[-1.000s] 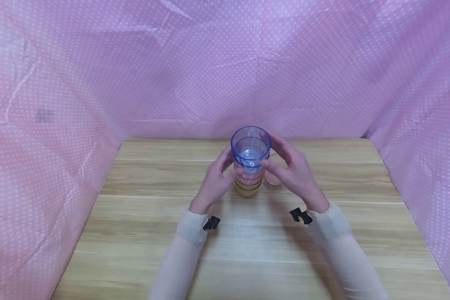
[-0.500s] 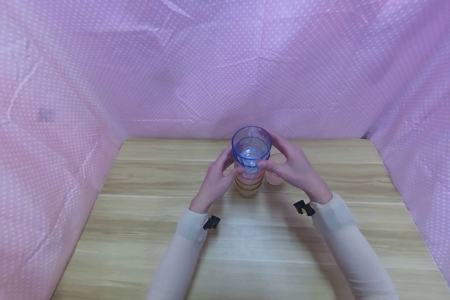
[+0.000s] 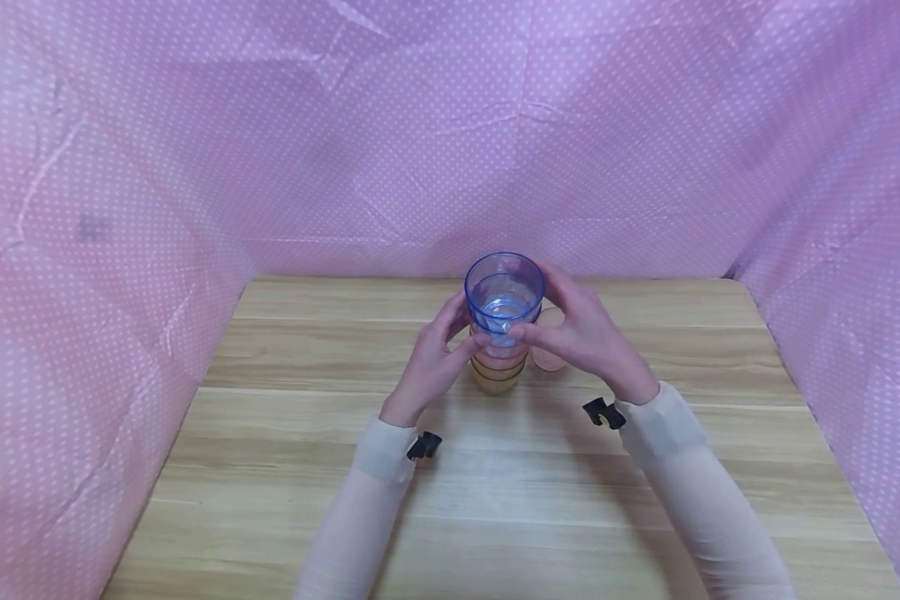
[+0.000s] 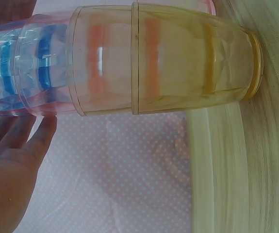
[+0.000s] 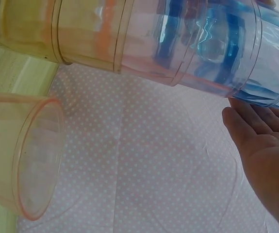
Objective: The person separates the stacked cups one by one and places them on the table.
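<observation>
Grips the upper part of the stack of cups (image 4: 124,60) from the left with the left hand (image 3: 431,362), curved rather than spread flat, with thumb at the front and fingers round the far side. Holds from the right with the right hand (image 3: 588,337) in a similar curve, with thumb pressed to the front of the blue cup (image 3: 504,287) on top, close to the other thumb. Compared with a second ago, reaches a little farther across the front with the right thumb and carries the right wrist slightly higher; barely shifts the left. Seems, from that, to settle or steady the hold, with no clear change in the stacking.

Stands upright as a stack, apparently with its base on the wooden table (image 3: 495,508): yellow at the bottom, pink in the middle, blue above. Cannot tell the exact count through the overlapping layers. Just right of it, includes a single pink cup (image 5: 40,158), upright and held by neither hand.

Looks like glossy, see-through tinted plastic throughout, with round tapering walls, thin rims, faceted lower parts and darker coloured rings glowing through. Shows long streaked grain in the pale wood. Behind, hangs creased as pink cloth (image 3: 450,150) with white dots.
</observation>
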A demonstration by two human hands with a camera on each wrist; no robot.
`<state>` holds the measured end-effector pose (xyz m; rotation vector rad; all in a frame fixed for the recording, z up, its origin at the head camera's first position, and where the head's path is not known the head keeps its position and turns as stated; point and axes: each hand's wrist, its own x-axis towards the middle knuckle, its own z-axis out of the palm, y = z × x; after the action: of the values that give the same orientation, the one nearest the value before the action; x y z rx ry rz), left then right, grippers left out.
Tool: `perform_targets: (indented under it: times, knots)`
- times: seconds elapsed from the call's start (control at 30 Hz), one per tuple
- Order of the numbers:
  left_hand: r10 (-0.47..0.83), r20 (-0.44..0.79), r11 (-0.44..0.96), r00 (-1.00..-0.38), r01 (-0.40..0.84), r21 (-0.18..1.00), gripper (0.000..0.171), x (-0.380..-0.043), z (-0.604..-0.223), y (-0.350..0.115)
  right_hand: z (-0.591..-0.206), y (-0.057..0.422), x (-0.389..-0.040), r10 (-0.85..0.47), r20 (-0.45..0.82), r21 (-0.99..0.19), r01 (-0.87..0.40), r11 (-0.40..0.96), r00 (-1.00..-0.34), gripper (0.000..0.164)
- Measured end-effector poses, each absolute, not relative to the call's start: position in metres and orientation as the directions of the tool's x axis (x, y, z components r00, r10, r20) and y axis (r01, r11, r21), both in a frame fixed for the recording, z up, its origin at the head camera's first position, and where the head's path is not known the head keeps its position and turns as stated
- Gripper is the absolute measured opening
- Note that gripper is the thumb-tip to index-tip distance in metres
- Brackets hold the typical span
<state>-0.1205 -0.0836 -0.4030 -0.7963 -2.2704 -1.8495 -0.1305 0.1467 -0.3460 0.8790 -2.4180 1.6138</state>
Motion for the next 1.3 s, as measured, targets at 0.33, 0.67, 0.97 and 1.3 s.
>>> perform_targets:
  times: [0.33,0.67,0.97,1.3]
  knots:
    - [0.304,0.386,0.144,-0.871,0.443,0.885,0.068,-0.1206,-0.403,-0.0814,-0.3478,0.1438,-0.1298,-0.362,0.354,-0.859,-0.453,0.239,-0.862,0.08]
    - [0.306,0.394,0.167,-0.867,0.456,0.874,0.066,-0.1197,-0.4019,-0.0813,-0.3506,0.143,-0.1298,-0.331,0.375,-0.863,-0.456,0.217,-0.866,0.078]
    - [0.299,0.392,0.17,-0.87,0.453,0.875,0.068,-0.1205,-0.4027,-0.0821,-0.3517,0.1411,-0.1295,-0.322,0.395,-0.854,-0.473,0.217,-0.86,0.078]
    - [0.32,0.363,0.157,-0.875,0.427,0.89,0.071,-0.1212,-0.4032,-0.0848,-0.3525,0.1395,-0.1287,-0.313,0.424,-0.836,-0.5,0.224,-0.85,0.078]
